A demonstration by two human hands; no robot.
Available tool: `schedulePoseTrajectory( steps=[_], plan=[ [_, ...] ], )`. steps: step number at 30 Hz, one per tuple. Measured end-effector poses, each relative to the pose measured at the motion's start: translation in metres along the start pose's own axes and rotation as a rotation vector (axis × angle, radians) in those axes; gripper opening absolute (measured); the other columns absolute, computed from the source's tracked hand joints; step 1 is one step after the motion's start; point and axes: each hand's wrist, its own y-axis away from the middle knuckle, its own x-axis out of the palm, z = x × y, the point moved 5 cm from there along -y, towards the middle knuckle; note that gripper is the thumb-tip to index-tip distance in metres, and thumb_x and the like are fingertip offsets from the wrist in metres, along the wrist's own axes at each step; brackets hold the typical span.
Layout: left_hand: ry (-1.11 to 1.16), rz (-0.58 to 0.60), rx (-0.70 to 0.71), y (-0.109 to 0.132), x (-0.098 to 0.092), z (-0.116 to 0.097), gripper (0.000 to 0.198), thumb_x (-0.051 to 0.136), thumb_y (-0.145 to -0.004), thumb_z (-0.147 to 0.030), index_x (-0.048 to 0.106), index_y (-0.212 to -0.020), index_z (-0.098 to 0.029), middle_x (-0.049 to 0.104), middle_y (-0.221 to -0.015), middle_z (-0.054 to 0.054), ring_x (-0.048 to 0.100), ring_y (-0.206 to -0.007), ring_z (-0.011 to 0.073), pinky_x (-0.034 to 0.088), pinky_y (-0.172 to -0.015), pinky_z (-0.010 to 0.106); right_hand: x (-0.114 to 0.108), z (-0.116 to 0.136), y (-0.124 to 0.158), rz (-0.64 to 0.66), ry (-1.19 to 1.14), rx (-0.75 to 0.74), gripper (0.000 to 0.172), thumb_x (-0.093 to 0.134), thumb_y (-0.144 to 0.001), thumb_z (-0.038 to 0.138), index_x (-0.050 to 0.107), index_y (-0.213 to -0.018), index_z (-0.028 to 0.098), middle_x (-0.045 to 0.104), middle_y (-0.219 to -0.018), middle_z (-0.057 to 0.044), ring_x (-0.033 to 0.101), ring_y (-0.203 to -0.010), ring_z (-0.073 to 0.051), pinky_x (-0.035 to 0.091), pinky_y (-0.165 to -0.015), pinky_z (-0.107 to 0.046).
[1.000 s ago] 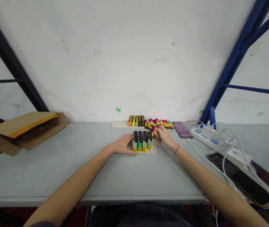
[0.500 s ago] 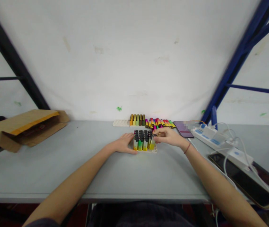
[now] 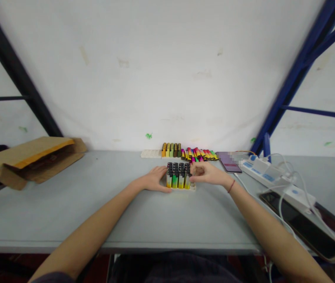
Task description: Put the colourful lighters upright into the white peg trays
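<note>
The front-right lighter (image 3: pixel 187 182) stands in the white tray (image 3: pixel 193 188) on the tabletop (image 3: pixel 167 224), where the right hand (image 3: pixel 209 173), half-curled at its top, grip unclear, could tilt neighbouring lighters (image 3: pixel 174 182) by dragging sideways, or skew the tray should the wide-spread left hand (image 3: pixel 153 181) at its left edge slacken.

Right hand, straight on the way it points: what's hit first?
The rightmost upright lighters. The right hand looks close up against them in the picture; whether it touches is unclear from this one view.
</note>
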Motion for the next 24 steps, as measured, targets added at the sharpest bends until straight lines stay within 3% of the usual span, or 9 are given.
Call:
schedulePoseTrajectory(
  steps=[3, 6, 8, 10, 13, 15, 18, 21, 24],
  plan=[
    [0.013, -0.003, 0.000, 0.000, 0.000, 0.001, 0.097, 0.070, -0.065, -0.069, 0.039, -0.140, -0.016, 0.041, -0.145, 0.016, 0.036, -0.132, 0.0377, 0.025, -0.112, 0.048, -0.011, -0.001, -0.001, -0.084, -0.001, -0.033, 0.027, 0.065, -0.078, 0.043, 0.059, -0.077, 0.017, 0.062, -0.070, -0.002, 0.058, -0.062, -0.014, 0.046, -0.058, -0.024],
    [0.010, -0.002, 0.004, -0.001, 0.001, 0.003, 0.096, 0.069, -0.066, -0.069, 0.039, -0.140, -0.016, 0.040, -0.146, 0.016, 0.036, -0.133, 0.0373, 0.024, -0.113, 0.048, -0.042, -0.011, 0.001, -0.395, 0.166, -0.015, 0.032, 0.048, -0.090, 0.044, 0.060, -0.078, 0.017, 0.062, -0.068, -0.004, 0.058, -0.062, -0.016, 0.045, -0.059, -0.026],
    [0.009, -0.005, 0.010, -0.001, 0.001, 0.003, 0.096, 0.069, -0.066, -0.070, 0.039, -0.139, -0.016, 0.041, -0.145, 0.017, 0.036, -0.133, 0.0374, 0.024, -0.113, 0.048, -0.062, -0.024, 0.005, -0.550, 0.415, 0.099, 0.026, 0.045, -0.090, 0.033, 0.064, -0.087, 0.016, 0.066, -0.073, -0.007, 0.060, -0.067, -0.018, 0.044, -0.062, -0.027],
    [0.010, -0.003, 0.012, -0.001, 0.001, 0.003, 0.096, 0.069, -0.066, -0.070, 0.039, -0.139, -0.015, 0.041, -0.145, 0.017, 0.036, -0.132, 0.0379, 0.025, -0.112, 0.048, -0.070, -0.039, 0.007, -0.538, 0.658, 0.246, 0.027, 0.045, -0.087, 0.021, 0.067, -0.102, 0.016, 0.070, -0.087, -0.010, 0.064, -0.078, -0.022, 0.045, -0.071, -0.029],
    [-0.002, 0.008, 0.002, 0.000, 0.001, 0.003, 0.096, 0.068, -0.067, -0.070, 0.039, -0.140, -0.015, 0.041, -0.145, 0.017, 0.036, -0.132, 0.0376, 0.025, -0.112, 0.047, -0.065, -0.058, 0.005, -0.387, 0.853, 0.387, 0.040, 0.043, -0.086, 0.015, 0.065, -0.119, 0.018, 0.071, -0.105, -0.013, 0.065, -0.094, -0.026, 0.045, -0.082, -0.032],
    [-0.013, 0.013, -0.005, 0.000, 0.001, 0.003, 0.097, 0.068, -0.067, -0.071, 0.037, -0.141, -0.015, 0.040, -0.145, 0.017, 0.035, -0.133, 0.0371, 0.024, -0.113, 0.047, -0.057, -0.066, 0.004, -0.304, 0.913, 0.453, 0.037, 0.042, -0.089, 0.022, 0.067, -0.115, 0.017, 0.070, -0.107, -0.016, 0.065, -0.098, -0.028, 0.045, -0.084, -0.035],
    [-0.022, 0.025, -0.016, 0.000, 0.002, 0.004, 0.100, 0.067, -0.067, -0.071, 0.035, -0.142, -0.012, 0.038, -0.146, 0.019, 0.034, -0.135, 0.0373, 0.023, -0.114, 0.046, -0.053, -0.070, 0.005, -0.306, 0.977, 0.548, 0.036, 0.040, -0.091, 0.028, 0.070, -0.106, 0.013, 0.069, -0.103, -0.021, 0.065, -0.098, -0.033, 0.046, -0.082, -0.040],
    [-0.023, 0.026, -0.017, -0.001, 0.002, 0.004, 0.100, 0.067, -0.067, -0.071, 0.036, -0.142, -0.013, 0.038, -0.147, 0.018, 0.033, -0.135, 0.0377, 0.022, -0.114, 0.047, -0.055, -0.073, 0.005, -0.334, 1.001, 0.601, 0.035, 0.043, -0.087, 0.022, 0.066, -0.111, 0.010, 0.067, -0.104, -0.024, 0.065, -0.098, -0.034, 0.047, -0.080, -0.040],
    [-0.015, 0.012, -0.005, -0.001, 0.002, 0.004, 0.098, 0.068, -0.067, -0.071, 0.037, -0.141, -0.016, 0.039, -0.146, 0.016, 0.035, -0.134, 0.0375, 0.024, -0.113, 0.047, -0.056, -0.079, 0.004, -0.276, 0.971, 0.618, 0.033, 0.048, -0.081, 0.017, 0.066, -0.108, 0.009, 0.067, -0.105, -0.024, 0.065, -0.097, -0.034, 0.047, -0.079, -0.039]
  ],
)
